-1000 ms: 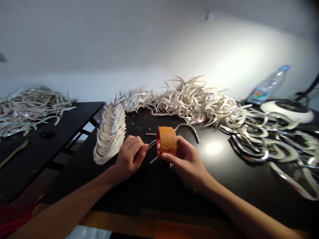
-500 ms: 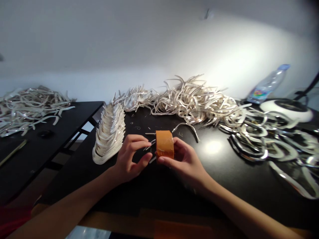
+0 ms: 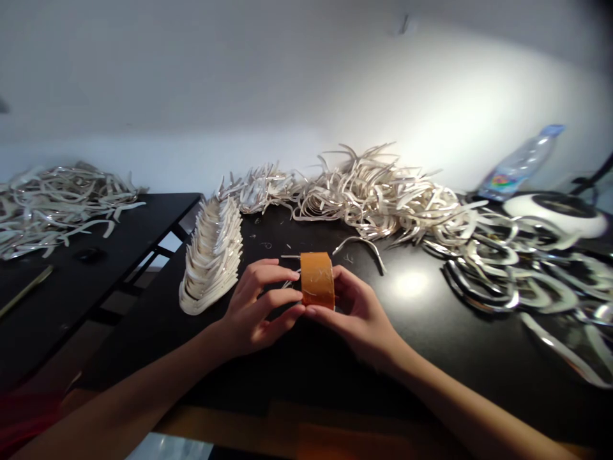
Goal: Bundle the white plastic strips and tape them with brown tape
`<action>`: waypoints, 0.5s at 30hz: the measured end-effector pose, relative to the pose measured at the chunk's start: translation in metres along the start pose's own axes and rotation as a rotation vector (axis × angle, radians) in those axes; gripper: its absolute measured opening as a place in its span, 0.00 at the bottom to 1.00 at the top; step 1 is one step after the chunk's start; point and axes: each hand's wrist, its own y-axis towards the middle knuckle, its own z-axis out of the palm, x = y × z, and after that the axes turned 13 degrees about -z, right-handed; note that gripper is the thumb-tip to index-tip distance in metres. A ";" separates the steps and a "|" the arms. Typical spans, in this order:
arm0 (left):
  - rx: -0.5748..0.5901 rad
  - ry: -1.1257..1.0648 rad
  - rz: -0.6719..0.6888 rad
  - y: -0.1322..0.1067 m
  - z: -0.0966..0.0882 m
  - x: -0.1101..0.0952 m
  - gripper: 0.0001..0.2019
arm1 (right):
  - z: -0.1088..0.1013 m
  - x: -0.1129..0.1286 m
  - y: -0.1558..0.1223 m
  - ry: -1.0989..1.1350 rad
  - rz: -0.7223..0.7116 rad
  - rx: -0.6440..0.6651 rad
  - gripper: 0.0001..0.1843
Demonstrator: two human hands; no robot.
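Observation:
An orange-brown roll of tape [image 3: 317,280] stands on edge between my two hands, above the dark table. My right hand [image 3: 359,313] grips its right side, with the thumb at the lower front edge and the fingers behind. On the left side, the fingertips and thumb of my left hand [image 3: 261,306] press against the roll's edge. Thin pale strips [image 3: 290,281] show behind my left fingers, partly hidden. A single curved strip [image 3: 361,243] lies just beyond the roll. Left of my left hand stands a neat nested stack of curved pale strips [image 3: 211,255].
A tangled heap of pale, shiny strips [image 3: 378,191] runs along the wall. Larger curved pieces [image 3: 517,281] lie at the right, near a white round device [image 3: 555,214] and a tilted plastic bottle [image 3: 522,163]. A second dark table [image 3: 119,255] at left carries another heap [image 3: 62,198].
My left hand has moved right, so its fingertips now meet the roll of tape. The roll has turned slightly in my right hand.

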 end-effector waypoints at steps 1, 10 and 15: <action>0.003 0.007 0.006 0.000 0.000 0.000 0.11 | 0.000 0.000 0.000 0.008 0.000 -0.001 0.19; 0.000 0.132 0.088 0.001 -0.003 0.000 0.18 | 0.002 0.002 0.001 0.067 0.012 -0.018 0.19; -0.039 0.150 0.112 -0.001 -0.001 0.001 0.18 | 0.001 0.001 0.001 0.071 0.025 -0.023 0.20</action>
